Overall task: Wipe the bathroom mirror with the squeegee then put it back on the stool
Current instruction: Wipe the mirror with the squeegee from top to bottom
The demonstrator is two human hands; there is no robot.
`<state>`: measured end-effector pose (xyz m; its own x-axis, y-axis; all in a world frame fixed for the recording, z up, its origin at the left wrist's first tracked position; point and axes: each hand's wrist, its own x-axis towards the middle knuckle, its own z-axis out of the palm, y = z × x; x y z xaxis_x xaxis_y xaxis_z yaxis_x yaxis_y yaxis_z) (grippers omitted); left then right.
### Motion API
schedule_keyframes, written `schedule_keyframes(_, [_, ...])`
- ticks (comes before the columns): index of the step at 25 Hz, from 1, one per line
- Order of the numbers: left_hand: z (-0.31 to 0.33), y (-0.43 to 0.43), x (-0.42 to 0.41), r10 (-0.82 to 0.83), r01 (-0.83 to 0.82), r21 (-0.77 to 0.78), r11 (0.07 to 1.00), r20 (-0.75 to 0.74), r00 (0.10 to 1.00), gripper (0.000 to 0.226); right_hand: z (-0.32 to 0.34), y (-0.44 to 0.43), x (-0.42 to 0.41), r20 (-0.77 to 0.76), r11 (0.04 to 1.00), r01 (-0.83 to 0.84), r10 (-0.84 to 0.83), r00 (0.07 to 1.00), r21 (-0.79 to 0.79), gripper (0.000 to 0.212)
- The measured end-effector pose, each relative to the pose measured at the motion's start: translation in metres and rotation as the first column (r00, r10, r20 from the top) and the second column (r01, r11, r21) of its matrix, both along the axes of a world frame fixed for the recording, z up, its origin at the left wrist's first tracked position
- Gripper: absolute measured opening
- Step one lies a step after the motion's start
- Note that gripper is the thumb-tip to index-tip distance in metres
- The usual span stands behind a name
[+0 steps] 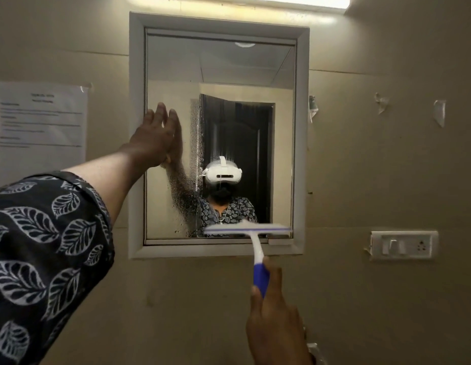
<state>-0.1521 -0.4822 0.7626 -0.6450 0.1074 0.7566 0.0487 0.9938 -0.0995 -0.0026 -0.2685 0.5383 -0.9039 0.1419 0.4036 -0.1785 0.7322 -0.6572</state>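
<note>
Two hands are at work, and nearest the camera the right hand (275, 316) is clenched around the blue grip of the squeegee (251, 239), whose white neck rises to a blade lying level against the bottom edge of the mirror (255, 72). Farther up, the left hand (156, 139) is flat and open, holding nothing, its palm pressed on the glass by the left side of the frame (136, 127). Beyond it a vertical band of droplets (196, 143) clings to the left-centre of the glass, while the right part looks clear (the blade sits under that cleared side). The wiping is, I judge, only partly done. The risks from here: lifting the blade at the bottom could let gathered water run over the frame onto the wall (387, 154); the braced palm may leave a smear or slip on wet glass; overlapping the next pass too little would leave a streak. The stool is not in view.
</note>
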Motion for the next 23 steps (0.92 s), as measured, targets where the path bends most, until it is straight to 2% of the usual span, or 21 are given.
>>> schedule_keyframes(3, [0.000,-0.001,-0.001,-0.013,0.013,-0.001,1.000,-0.003,1.000,0.105,-0.008,0.003,0.000,0.066,0.999,-0.020,0.018,0.998,0.029,0.045])
schedule_keyframes(6, [0.001,-0.002,-0.003,-0.018,0.018,-0.003,1.000,-0.007,1.000,0.105,0.005,0.005,0.005,-0.018,0.999,-0.042,0.042,0.999,0.009,0.039])
schedule_keyframes(9, [0.001,-0.004,-0.006,-0.024,0.023,-0.016,1.000,-0.030,0.999,0.104,0.039,0.007,0.008,-0.265,0.998,-0.058,0.054,0.963,-0.008,0.035])
schedule_keyframes(12, [0.000,-0.005,-0.007,-0.032,0.032,-0.022,0.999,-0.037,0.999,0.105,0.105,0.003,-0.007,-0.533,0.984,-0.159,0.094,0.841,-0.077,0.034])
schedule_keyframes(15, [-0.001,-0.006,-0.008,-0.031,0.030,-0.011,0.999,-0.030,0.999,0.107,0.183,-0.010,-0.031,-0.690,0.967,-0.255,0.168,0.704,-0.025,0.032])
schedule_keyframes(18, [-0.001,-0.006,-0.008,-0.033,0.033,-0.002,0.999,-0.029,0.999,0.106,0.249,-0.021,-0.062,-0.775,0.986,-0.156,0.137,0.617,0.050,0.034])
schedule_keyframes(21, [-0.001,-0.007,-0.009,-0.033,0.033,-0.012,0.999,-0.027,0.999,0.105,0.286,-0.019,-0.083,-0.767,0.995,-0.008,0.080,0.637,0.097,0.046])
schedule_keyframes(23, [-0.002,-0.007,-0.008,-0.034,0.034,-0.010,0.999,-0.023,0.999,0.105,0.290,-0.013,-0.091,-0.731,0.985,0.097,0.041,0.681,0.146,0.055])
